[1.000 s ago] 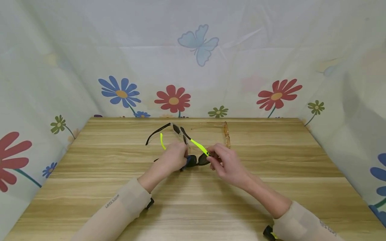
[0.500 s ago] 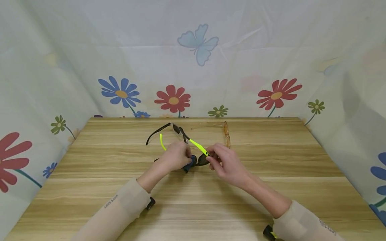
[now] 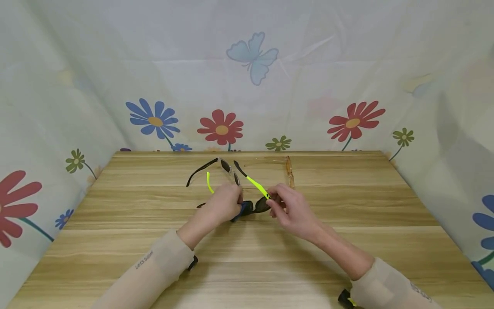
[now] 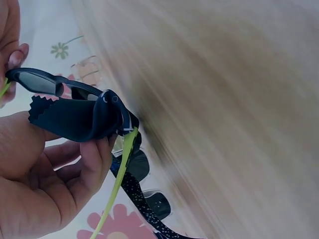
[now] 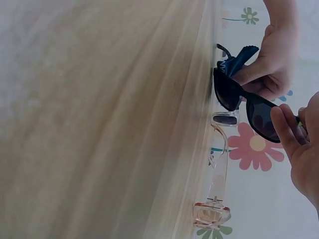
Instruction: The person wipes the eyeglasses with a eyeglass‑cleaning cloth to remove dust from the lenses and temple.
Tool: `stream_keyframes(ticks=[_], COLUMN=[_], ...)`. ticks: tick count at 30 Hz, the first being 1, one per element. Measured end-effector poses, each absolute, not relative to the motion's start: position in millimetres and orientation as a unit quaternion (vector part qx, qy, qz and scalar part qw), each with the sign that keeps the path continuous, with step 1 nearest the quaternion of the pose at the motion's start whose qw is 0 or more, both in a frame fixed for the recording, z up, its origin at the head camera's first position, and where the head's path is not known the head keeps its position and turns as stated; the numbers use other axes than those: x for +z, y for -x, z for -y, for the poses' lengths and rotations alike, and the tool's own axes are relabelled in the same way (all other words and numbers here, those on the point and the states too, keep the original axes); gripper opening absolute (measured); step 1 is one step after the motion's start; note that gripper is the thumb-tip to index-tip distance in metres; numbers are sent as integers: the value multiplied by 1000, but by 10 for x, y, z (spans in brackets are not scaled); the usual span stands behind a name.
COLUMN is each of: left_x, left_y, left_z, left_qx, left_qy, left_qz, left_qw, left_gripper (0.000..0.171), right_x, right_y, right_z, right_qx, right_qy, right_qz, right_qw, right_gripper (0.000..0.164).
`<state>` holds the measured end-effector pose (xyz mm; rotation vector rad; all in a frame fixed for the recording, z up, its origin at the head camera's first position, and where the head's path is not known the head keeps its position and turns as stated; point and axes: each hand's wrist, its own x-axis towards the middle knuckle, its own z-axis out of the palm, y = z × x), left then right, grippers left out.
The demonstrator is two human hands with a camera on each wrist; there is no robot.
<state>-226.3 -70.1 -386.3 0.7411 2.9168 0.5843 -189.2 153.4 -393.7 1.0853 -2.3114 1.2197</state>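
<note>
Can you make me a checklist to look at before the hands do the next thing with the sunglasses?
1. Is the right hand holding the sunglasses? Ok, by one end.
2. Is the left hand pinching the blue cloth? Ok.
3. Are the yellow arms unfolded? Ok, both stick out.
4. Are the lenses spotless? Cannot tell, marks would be too small.
5. Are the orange glasses resting on the table? Ok.

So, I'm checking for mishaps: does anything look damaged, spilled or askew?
Nothing stands out: no spill or break shows. The left hand holds the cloth against the sunglasses, the right hand grips them; scratches would be too small to tell.
</note>
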Motion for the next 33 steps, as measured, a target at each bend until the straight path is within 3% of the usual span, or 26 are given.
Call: stream_keyframes(ticks=[18,27,33], left_x=[-3736,-3641,-3561], left_y=[2036,1906,1846], left_z=[761,726,713], left_qx=[227,260,263], left_qy=[-295,-323,-340], left_qz=[-927,-909,-902], left_qw=[50,39,30], left_gripper=[3,4,5], right_x=[-3871,-3859,-3855], right_y=[1959,2004,2033], right_z=[-1779,-1863,-1886], right_qx=[446,365,323], right_qy=[-311,-308,-315], right_qz=[835,871,887], right_qw=[88,116,103], right_gripper=[13,10,10])
